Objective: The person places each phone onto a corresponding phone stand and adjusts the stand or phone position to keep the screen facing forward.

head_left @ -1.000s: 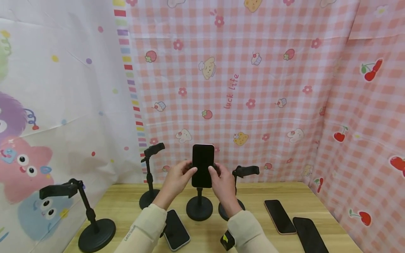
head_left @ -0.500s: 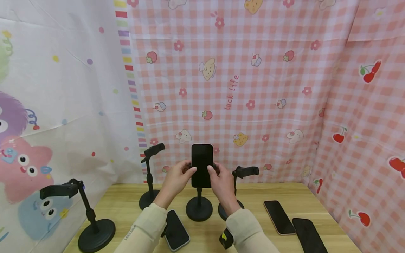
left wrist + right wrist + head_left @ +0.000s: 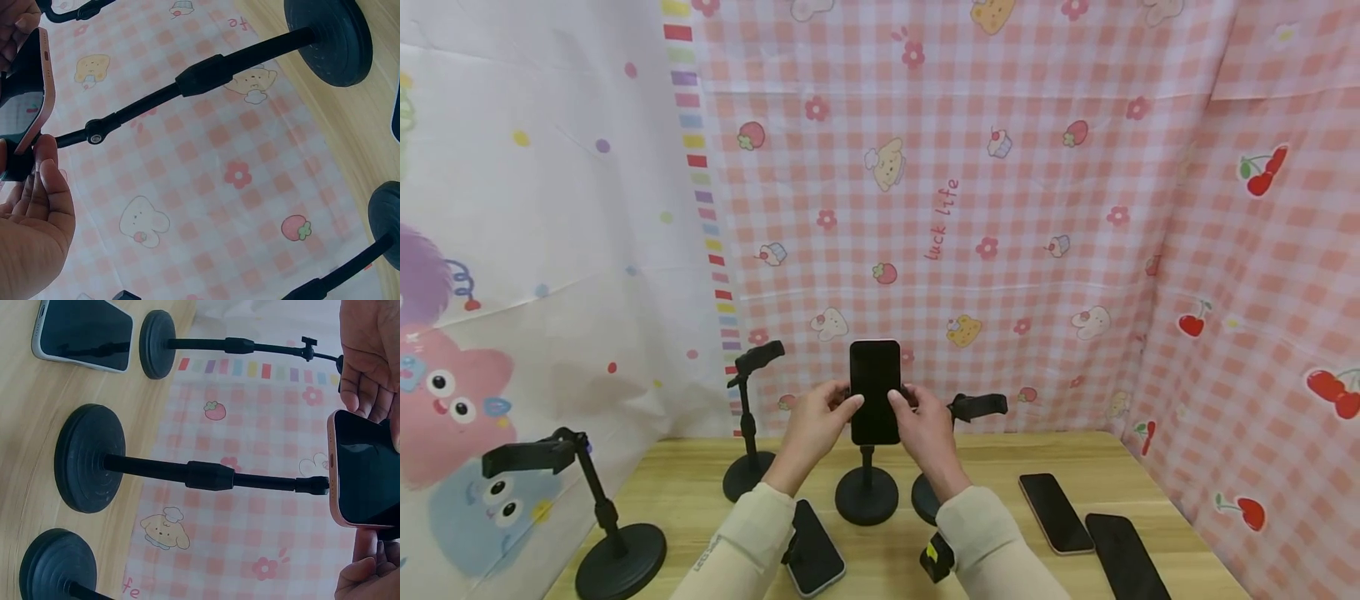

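Note:
A smartphone (image 3: 875,392) with a dark screen and pinkish edge stands upright at the top of the middle black phone stand (image 3: 867,497). My left hand (image 3: 817,423) grips its left side, and my right hand (image 3: 927,429) grips its right side. Both thumbs lie at the front edges, with the other fingers curled behind. The left wrist view has the smartphone's pink edge (image 3: 49,81) just above my left hand (image 3: 37,231). A black clamp end (image 3: 17,165) shows there between the fingers. How firmly the clamp holds the smartphone is hidden by the hands.
Other black stands surround the middle one: front left (image 3: 621,562), back left (image 3: 748,477) and right (image 3: 979,407), partly behind my right hand. A light-edged phone (image 3: 815,550) lies near my left sleeve. Two more phones, one pink-edged (image 3: 1056,514) and one black (image 3: 1127,557), lie at right.
The head view has turned slightly, so the scene sits a little further left. Both hands keep their hold on the smartphone, with no clear movement against the stand.

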`<state>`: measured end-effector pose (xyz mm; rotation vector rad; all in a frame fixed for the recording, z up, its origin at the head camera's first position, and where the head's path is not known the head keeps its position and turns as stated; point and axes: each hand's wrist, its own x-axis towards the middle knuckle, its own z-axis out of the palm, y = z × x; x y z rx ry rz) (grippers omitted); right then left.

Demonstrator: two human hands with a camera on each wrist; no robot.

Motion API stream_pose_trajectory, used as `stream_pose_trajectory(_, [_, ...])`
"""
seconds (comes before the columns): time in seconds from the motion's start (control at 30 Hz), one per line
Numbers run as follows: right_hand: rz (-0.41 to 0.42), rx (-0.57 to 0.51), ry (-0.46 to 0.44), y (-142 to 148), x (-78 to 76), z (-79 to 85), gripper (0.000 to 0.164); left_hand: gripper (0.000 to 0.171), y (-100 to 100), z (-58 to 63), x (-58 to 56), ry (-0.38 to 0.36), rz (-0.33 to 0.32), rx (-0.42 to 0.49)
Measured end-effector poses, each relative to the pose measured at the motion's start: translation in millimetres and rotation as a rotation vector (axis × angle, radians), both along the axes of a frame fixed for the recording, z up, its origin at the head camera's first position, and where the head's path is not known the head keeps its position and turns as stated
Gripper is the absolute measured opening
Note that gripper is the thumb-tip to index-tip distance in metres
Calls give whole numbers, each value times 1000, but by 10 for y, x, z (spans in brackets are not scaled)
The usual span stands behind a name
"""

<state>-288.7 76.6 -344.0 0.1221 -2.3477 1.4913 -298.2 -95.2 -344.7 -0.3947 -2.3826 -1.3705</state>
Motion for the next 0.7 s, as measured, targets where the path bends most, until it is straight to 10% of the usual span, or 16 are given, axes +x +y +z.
stream_pose_trajectory(0.7, [-1,-13,-16,-9,1,6,37,38,24,-17,26,17,45,7])
